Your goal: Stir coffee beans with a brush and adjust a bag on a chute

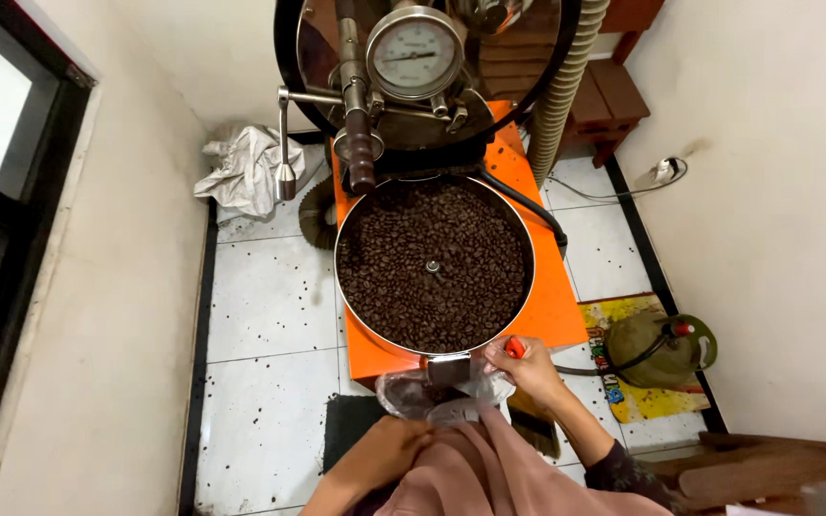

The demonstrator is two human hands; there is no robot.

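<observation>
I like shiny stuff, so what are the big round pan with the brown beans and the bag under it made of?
The round pan looks like bare metal, probably steel: its rim is silvery and glints. The bag looks like thin clear plastic: it is see-through, crinkled and shiny. The left hand holds it under the pan's spout; the right hand grips a small red handle, likely plastic.

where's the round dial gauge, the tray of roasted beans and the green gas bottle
dial gauge (414, 53), head view, on the middle of its white face.
tray of roasted beans (432, 330), head view, on the beans below the centre hub.
green gas bottle (657, 352), head view, on the rounded body left of its red valve.
</observation>
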